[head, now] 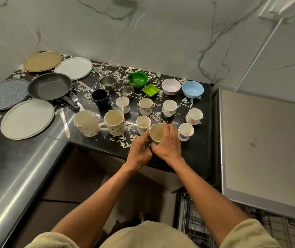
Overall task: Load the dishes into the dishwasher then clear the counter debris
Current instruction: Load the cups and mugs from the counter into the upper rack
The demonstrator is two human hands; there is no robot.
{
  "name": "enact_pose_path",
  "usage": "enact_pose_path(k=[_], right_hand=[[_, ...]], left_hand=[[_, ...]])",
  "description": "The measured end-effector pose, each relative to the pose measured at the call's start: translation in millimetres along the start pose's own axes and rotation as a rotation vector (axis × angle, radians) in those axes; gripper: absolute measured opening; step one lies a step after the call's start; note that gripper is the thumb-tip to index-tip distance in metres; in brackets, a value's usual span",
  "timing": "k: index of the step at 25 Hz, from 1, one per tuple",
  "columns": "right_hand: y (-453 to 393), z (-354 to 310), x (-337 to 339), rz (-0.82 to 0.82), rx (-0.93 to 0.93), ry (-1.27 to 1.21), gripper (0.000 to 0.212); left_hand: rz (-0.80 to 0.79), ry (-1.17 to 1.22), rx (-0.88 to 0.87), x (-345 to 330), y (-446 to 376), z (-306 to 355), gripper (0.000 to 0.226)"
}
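The cup [156, 134] stands at the front edge of the tabletop [193, 151], among other cups and scattered debris [125, 143]. It appears rigid, light, glazed and breakable, so grip the body wall, not the rim. Both hands wrap it: left hand [139, 149] on the near-left side, right hand [168, 142] curled over the right side.

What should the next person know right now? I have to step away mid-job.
Left hand and right hand both grip one cream mug at the counter's front edge.
The other cups, bowls, four plates, frying pan and fork sit on the counter amid scattered scraps.
The dishwasher rack at lower right looks empty where visible.
Done: nothing visibly loaded.
Left: load everything, then clear the scraps.
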State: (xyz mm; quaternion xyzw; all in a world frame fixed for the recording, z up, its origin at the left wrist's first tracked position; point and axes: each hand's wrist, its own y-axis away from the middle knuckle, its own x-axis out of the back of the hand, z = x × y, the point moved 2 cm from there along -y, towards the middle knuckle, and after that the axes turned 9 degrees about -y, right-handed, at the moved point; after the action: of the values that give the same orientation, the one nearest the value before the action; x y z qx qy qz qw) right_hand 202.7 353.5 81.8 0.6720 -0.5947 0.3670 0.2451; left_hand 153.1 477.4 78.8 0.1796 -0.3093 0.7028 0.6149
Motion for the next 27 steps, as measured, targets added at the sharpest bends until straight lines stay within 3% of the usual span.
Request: enact_pose_path(k=[4, 9, 15, 18, 22, 27], right_hand=[[0, 4, 9, 0.036, -0.048, -0.122, 0.087], [30, 12, 29, 0.125, -0.106, -0.3, 0.09], [92, 27, 58, 0.28, -0.25, -0.529, 0.085], [127, 37, 69, 0.329, -0.373, -0.681, 0.081], [175, 53, 81, 0.406, -0.517, -0.867, 0.071], [242, 85, 97, 0.322, -0.669, -0.81, 0.071]], left_hand=[[-0.048, 0.155, 0.047, -3, 1, -1, 0.071], [-0.191, 0.348, 0.249, -4, 11, 1, 0.068], [-0.42, 0.77, 0.521, -18, 27, 3, 0.059], [-0.602, 0.917, 0.547, -32, 41, 21, 0.05], [-0.844, 0.98, 0.55, -52, 58, 46, 0.042], [-0.909, 0.786, 0.524, -88, 88, 74, 0.052]])
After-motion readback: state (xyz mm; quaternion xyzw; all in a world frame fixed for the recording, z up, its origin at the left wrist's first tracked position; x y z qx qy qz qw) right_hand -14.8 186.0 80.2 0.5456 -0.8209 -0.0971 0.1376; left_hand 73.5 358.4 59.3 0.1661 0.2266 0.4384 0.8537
